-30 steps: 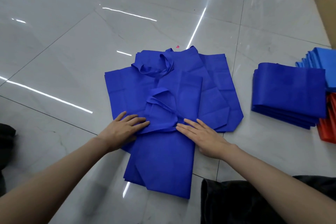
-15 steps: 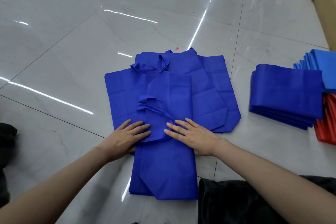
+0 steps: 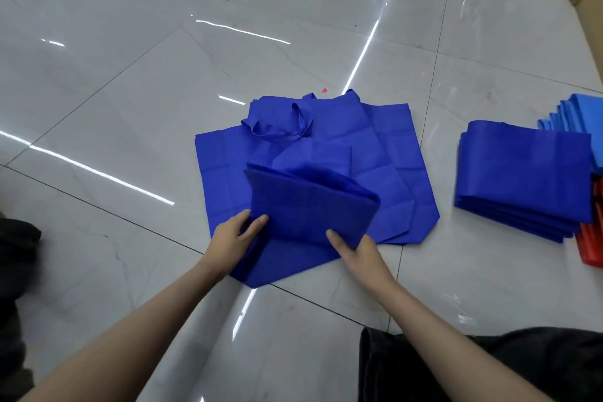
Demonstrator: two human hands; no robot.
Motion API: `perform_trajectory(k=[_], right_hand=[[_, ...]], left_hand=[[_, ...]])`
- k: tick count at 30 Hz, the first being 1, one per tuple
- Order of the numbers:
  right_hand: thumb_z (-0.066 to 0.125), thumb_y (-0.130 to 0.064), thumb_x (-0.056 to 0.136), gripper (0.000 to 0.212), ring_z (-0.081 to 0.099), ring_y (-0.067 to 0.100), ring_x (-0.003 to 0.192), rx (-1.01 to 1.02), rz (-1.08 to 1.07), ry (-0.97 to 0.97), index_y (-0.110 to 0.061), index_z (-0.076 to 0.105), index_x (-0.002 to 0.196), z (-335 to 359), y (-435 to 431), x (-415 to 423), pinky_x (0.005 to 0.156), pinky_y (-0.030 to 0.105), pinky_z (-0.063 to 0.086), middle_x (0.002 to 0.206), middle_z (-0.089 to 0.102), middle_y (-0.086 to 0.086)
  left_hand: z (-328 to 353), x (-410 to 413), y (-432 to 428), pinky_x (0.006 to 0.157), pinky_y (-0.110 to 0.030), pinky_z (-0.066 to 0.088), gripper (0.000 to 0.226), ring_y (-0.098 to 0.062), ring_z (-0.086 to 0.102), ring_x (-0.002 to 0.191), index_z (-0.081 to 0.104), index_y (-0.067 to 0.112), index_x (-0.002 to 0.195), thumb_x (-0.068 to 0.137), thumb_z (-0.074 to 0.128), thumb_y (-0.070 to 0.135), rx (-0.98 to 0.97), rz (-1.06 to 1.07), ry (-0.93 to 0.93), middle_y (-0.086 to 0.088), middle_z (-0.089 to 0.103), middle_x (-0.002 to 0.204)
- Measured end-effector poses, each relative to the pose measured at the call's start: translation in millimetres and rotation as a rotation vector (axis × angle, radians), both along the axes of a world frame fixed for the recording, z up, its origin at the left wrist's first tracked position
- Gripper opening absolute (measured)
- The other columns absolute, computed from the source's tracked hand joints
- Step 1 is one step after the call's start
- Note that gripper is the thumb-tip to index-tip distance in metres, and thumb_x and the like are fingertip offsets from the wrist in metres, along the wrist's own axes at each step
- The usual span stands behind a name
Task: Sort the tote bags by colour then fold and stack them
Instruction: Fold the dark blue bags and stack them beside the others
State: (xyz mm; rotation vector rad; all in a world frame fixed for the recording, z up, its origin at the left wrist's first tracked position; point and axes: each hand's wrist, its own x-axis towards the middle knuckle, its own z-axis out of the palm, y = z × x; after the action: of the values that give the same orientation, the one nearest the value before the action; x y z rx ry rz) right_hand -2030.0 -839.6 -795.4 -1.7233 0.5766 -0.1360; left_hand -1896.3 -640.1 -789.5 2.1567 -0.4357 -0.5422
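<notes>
**Reader:** Two hands are at work, I gather. What are they doing?

**Describer:** Both are closed on one royal-blue tote bag (image 3: 306, 215), lifting its near half up and over in a fold. The left hand (image 3: 233, 240) pinches the bag's left corner, thumb on top. The right hand (image 3: 357, 253) grips the right corner, fingers tucked behind the cloth. The raised flap tilts away from the person, while the bag's lower part lies flat on the floor (image 3: 130, 108).

**Reader:** Where on the floor is it?

**Describer:** Near the floor's middle, on top of a loose heap of unfolded blue bags (image 3: 385, 153) spread flat beneath it. One handle loop (image 3: 277, 127) curls up at the heap's far side.

**Reader:** Is anything sorted already?

**Describer:** Yes. Toward the floor's right edge sits a folded stack of royal-blue bags (image 3: 525, 173), apart from the heap. Touching its far right side is a lighter blue stack (image 3: 584, 121), and just nearer, a red stack (image 3: 592, 238), both partly cut off.

**Reader:** And the person?

**Describer:** Bare forearms reach in from the near edge; dark clothing (image 3: 489, 365) shows at the near right corner.
</notes>
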Motion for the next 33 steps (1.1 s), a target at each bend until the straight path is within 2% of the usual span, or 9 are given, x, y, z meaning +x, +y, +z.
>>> perform_trajectory(k=[4,7,15,20,24,26,28,30,33], right_hand=[[0.065,-0.036,0.087,0.013,0.060,-0.002,0.089,0.010,-0.331,-0.011,-0.026,0.061,0.094,2,11,21,0.073,0.006,0.043,0.093,0.064,-0.021],[0.060,-0.047,0.088,0.034,0.058,0.017,0.081,-0.116,-0.475,0.153,-0.013,0.059,0.089,3,10,38,0.068,0.026,0.040,0.082,0.060,-0.009],[0.046,-0.058,0.090,0.050,0.062,0.032,0.089,-0.615,-0.326,0.603,-0.010,0.043,0.101,3,1,50,0.063,0.033,0.037,0.095,0.066,0.010],[0.062,-0.034,0.088,0.050,0.060,0.036,0.077,-0.857,-0.439,0.426,-0.002,0.043,0.121,-11,21,41,0.054,0.035,0.038,0.082,0.065,0.018],[0.076,-0.021,0.068,0.078,0.056,0.041,0.104,-0.921,-0.546,0.366,-0.006,0.037,0.134,-17,21,38,0.081,0.046,0.049,0.130,0.050,0.025],[0.065,-0.010,0.070,0.078,0.042,0.042,0.128,-1.061,-0.398,0.263,-0.011,0.035,0.141,-14,15,38,0.102,0.053,0.036,0.147,0.035,0.022],[0.053,-0.004,0.071,0.070,0.036,0.035,0.135,-1.227,-0.061,0.158,-0.015,0.044,0.140,-19,9,42,0.106,0.053,0.029,0.150,0.036,0.013],[0.044,-0.022,0.085,0.051,0.039,0.030,0.135,-1.244,0.152,0.177,-0.020,0.051,0.136,-30,-1,45,0.105,0.055,0.036,0.147,0.041,0.007],[0.025,-0.044,0.094,0.054,0.028,0.026,0.141,-1.150,0.195,0.304,-0.029,0.037,0.144,-42,-11,42,0.111,0.049,0.026,0.153,0.030,0.003]], left_hand=[[-7,-2,-17,0.065,-0.038,0.038,0.051,-0.030,0.048,0.067,0.046,0.002,0.072,0.093,0.046,0.048,0.055,0.253,-0.035,-0.013,0.051,0.065],[-8,-4,-32,0.069,-0.034,0.034,0.049,-0.023,0.048,0.064,0.050,0.006,0.071,0.095,0.043,0.048,0.178,0.350,-0.085,0.001,0.050,0.059],[-10,-20,-41,0.093,-0.038,0.031,0.045,-0.023,0.056,0.077,0.049,0.012,0.106,0.088,0.050,0.054,0.445,0.357,-0.244,0.000,0.063,0.072],[-26,-24,-57,0.098,-0.056,0.038,0.048,-0.034,0.054,0.115,0.057,0.007,0.119,0.076,0.073,0.018,0.478,0.099,-0.721,-0.017,0.057,0.124],[-30,-20,-72,0.109,-0.047,0.028,0.058,-0.029,0.035,0.137,0.046,0.009,0.136,0.080,0.052,-0.005,0.413,-0.232,-0.608,-0.009,0.037,0.149],[-32,-21,-78,0.104,-0.049,0.033,0.049,-0.031,0.041,0.132,0.051,0.008,0.130,0.083,0.038,0.001,0.395,-0.223,-0.538,-0.011,0.043,0.144],[-35,-22,-81,0.097,-0.050,0.040,0.042,-0.032,0.050,0.123,0.059,0.008,0.118,0.087,0.032,0.019,0.358,-0.167,-0.544,-0.012,0.053,0.134],[-42,-24,-80,0.103,-0.051,0.035,0.050,-0.030,0.042,0.132,0.056,0.011,0.126,0.092,0.031,0.039,0.378,-0.166,-0.550,-0.009,0.048,0.140],[-54,-25,-76,0.110,-0.047,0.024,0.059,-0.028,0.024,0.141,0.038,0.019,0.143,0.093,0.028,0.049,0.436,-0.182,-0.611,-0.007,0.028,0.153]])
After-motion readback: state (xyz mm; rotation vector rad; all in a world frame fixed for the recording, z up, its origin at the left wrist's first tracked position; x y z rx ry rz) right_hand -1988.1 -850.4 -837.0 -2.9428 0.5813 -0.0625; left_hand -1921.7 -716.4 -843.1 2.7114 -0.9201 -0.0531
